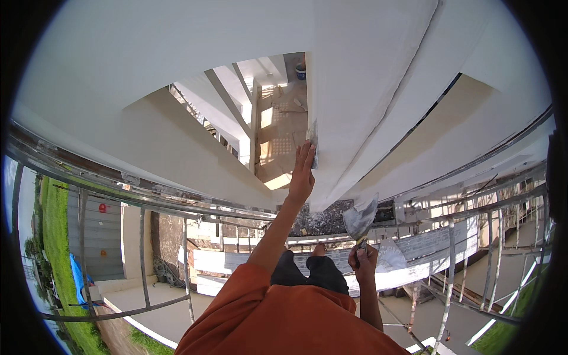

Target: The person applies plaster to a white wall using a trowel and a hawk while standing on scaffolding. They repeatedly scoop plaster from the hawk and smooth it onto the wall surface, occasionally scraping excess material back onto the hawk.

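My left hand (303, 171) reaches up to the edge of a white column (361, 71). Its fingers press a thin, greyish flat blade (315, 148) against the column; the blade's grip is hidden behind the hand. Lower and to the right, my right hand (363, 261) is closed around the handle of a putty knife (361, 219). That knife's wide blade points up and away from me, smeared with whitish material, and stands apart from the column.
Metal scaffold rails (142, 254) run on both sides, and whitish planks (236, 263) lie beneath me. Through the wall opening shows a floor (281, 127) well below, with a bucket (300, 72). Grass (54, 231) and grey sheet fencing (103, 231) lie at left.
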Motion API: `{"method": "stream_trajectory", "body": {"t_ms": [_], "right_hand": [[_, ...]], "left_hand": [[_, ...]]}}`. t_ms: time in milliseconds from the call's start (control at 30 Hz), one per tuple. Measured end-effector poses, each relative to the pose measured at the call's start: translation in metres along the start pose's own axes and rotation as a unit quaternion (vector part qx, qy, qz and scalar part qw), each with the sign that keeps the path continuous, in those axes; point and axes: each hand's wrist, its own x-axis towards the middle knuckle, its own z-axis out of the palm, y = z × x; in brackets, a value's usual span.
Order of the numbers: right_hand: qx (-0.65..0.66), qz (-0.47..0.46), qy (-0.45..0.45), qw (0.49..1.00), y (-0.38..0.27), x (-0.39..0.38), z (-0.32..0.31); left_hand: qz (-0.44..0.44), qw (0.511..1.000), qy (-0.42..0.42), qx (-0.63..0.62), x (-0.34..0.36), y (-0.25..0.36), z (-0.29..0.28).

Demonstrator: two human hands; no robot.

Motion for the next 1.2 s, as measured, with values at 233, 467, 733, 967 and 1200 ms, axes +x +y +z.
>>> {"method": "stream_trajectory", "body": {"t_ms": [233,467,733,967,1200], "right_hand": [[-0.044,-0.02,0.002,0.999,0.001,-0.004,0.021],[-0.101,0.013,0.043,0.994,0.01,-0.008,0.063],[-0.005,0.071,0.047,0.996,0.058,-0.006,0.126],[-0.083,0.066,0.042,0.993,0.047,-0.02,0.156],[-0.089,0.087,-0.076,0.989,0.048,0.004,0.178]], "left_hand": [[-0.217,0.973,0.031,-0.074,-0.071,-0.031,-0.024],[-0.392,0.904,0.141,-0.097,-0.156,-0.007,-0.117],[-0.317,0.932,0.151,-0.096,-0.132,-0.011,-0.176],[-0.342,0.9,0.157,-0.22,-0.089,-0.013,-0.21],[-0.166,0.969,0.164,-0.083,-0.101,0.026,-0.243]]}}
